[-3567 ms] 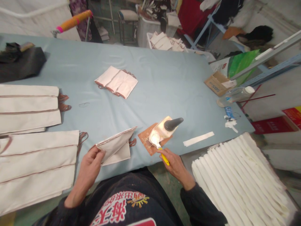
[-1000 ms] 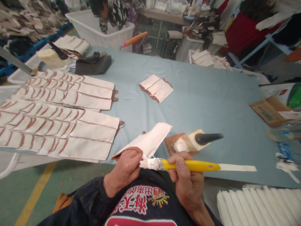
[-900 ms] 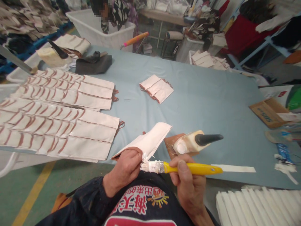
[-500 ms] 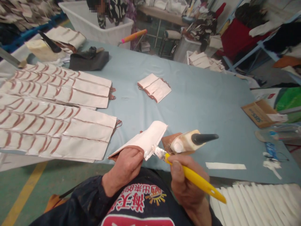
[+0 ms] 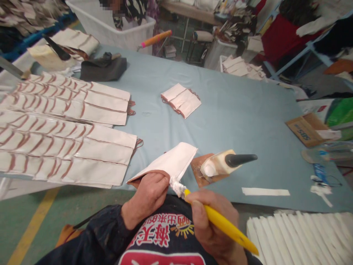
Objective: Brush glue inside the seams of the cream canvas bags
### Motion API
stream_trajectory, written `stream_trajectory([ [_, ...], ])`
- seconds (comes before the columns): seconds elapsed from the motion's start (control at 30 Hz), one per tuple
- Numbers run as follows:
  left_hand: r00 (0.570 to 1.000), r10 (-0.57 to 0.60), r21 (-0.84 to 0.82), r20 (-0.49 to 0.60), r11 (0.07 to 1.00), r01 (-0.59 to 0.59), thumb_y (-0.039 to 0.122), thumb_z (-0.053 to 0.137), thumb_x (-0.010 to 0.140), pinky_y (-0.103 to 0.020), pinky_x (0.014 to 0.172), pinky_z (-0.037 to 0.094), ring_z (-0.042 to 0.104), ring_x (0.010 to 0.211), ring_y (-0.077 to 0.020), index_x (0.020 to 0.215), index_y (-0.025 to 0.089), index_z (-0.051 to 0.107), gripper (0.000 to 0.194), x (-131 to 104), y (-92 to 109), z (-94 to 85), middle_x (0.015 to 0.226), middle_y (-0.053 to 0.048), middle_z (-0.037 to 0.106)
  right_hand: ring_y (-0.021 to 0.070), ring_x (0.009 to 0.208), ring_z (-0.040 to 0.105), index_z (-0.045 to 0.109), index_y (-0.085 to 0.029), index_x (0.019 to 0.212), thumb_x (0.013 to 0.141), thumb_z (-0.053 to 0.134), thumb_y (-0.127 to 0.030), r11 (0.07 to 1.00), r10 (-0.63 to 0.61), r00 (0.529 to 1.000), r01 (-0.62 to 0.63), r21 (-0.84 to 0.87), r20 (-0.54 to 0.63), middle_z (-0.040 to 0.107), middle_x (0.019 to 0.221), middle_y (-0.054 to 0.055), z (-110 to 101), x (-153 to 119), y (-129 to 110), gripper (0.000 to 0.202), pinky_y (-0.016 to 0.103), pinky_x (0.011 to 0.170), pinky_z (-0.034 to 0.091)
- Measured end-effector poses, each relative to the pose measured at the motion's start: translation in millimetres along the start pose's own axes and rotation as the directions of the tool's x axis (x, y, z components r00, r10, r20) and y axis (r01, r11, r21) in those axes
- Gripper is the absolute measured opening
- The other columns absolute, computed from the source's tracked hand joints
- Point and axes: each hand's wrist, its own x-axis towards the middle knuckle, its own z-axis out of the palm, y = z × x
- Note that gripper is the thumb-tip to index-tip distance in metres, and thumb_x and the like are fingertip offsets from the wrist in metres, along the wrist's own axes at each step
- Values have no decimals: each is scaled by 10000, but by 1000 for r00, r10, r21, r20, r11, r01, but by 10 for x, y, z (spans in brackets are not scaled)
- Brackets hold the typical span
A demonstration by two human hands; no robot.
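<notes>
The pale folded piece (image 5: pixel 176 158) tilts up near the table's front edge; clock hours run from it, with 12 pointing away from the wearer. At 7 o'clock the left hand (image 5: pixel 150 195) is closed over its brown edge, fingers tightly curled. At 5 o'clock the right hand (image 5: pixel 212 239) grips the yellow handle of a brush (image 5: pixel 228 227), whose white-coated bristles (image 5: pixel 177 187) meet the piece's near corner, just beside the left fingers.

At 3 o'clock a bottle (image 5: pixel 217 163) with a black spout lies on a brown board (image 5: pixel 196 165), near the piece. A white strip (image 5: pixel 265 191) lies past it towards 4, by the front edge. Overlapping rows (image 5: pixel 96 154) of pale pieces fill 9 to 10, and a small stack (image 5: pixel 178 99) sits towards 12.

The blue-grey table (image 5: pixel 234 110) stretches widest between that stack and a cardboard box (image 5: pixel 300 132) before 3. Beyond the far edge, at 11, a person leans over a white bin (image 5: pixel 132 33).
</notes>
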Motion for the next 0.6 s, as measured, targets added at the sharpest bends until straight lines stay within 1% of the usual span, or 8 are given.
stream_trajectory([
  [0.1, 999, -47, -98, -4, 994, 46, -14, 457, 882, -297, 666, 490, 598, 694, -184, 803, 215, 555, 261, 14, 27, -4, 726, -24, 635, 104, 526, 664, 634, -250, 950, 1059, 514, -209, 990, 81, 997, -81, 118, 5, 720, 702, -54, 52, -81, -21, 167, 208, 546, 544],
  [0.17, 988, -152, -208, -3, 967, 148, 18, 455, 934, -285, 643, 450, 559, 668, -165, 770, 210, 541, 267, 53, 55, -29, 701, -4, 587, 100, 474, 595, 670, -241, 958, 1079, 527, -260, 956, 224, 972, -205, 208, -75, 660, 642, -57, 79, -83, 73, 188, 212, 486, 488],
  [0.2, 972, -236, -272, 16, 934, 232, 46, 452, 963, -280, 632, 429, 540, 658, -155, 751, 206, 536, 278, 83, 68, -51, 698, 3, 568, 100, 451, 557, 680, -232, 945, 1087, 532, -292, 926, 308, 943, -266, 270, -127, 611, 599, -63, 85, -62, 139, 214, 213, 467, 464],
  [0.23, 942, -330, -337, 52, 883, 328, 81, 452, 983, -276, 630, 417, 532, 661, -148, 736, 201, 537, 287, 119, 80, -79, 709, 3, 561, 99, 437, 526, 683, -222, 919, 1091, 540, -326, 888, 385, 906, -312, 337, -178, 561, 560, -71, 85, -29, 207, 246, 212, 457, 447],
  [0.3, 854, -491, -452, 174, 730, 512, 163, 480, 994, -270, 651, 419, 546, 702, -143, 754, 181, 590, 265, 207, 93, -153, 777, -11, 594, 95, 421, 483, 679, -209, 860, 1080, 576, -393, 823, 482, 839, -334, 459, -254, 490, 516, -82, 70, 56, 315, 304, 206, 446, 425],
  [0.4, 712, -603, -569, 358, 464, 679, 291, 560, 976, -253, 626, 395, 525, 695, -132, 892, 156, 687, 203, 343, 85, -277, 832, -13, 628, 78, 406, 430, 684, -205, 819, 1042, 647, -446, 760, 530, 794, -292, 580, -296, 459, 504, -88, 33, 152, 352, 331, 185, 421, 373],
  [0.5, 614, -641, -642, 460, 237, 729, 399, 639, 948, -226, 536, 313, 410, 571, -96, 942, 155, 694, 250, 438, 76, -364, 714, 35, 563, 69, 399, 413, 683, -206, 806, 1041, 660, -458, 697, 552, 800, -290, 656, -233, 462, 525, -85, 19, 177, 290, 345, 185, 407, 344],
  [0.6, 594, -621, -688, 511, 119, 716, 440, 728, 897, -204, 546, 347, 456, 586, -94, 936, 151, 704, 293, 488, 104, -412, 710, 29, 584, 76, 409, 433, 694, -202, 834, 1074, 617, -465, 697, 507, 850, -306, 648, -144, 468, 515, -82, 29, 214, 243, 365, 202, 439, 391],
])
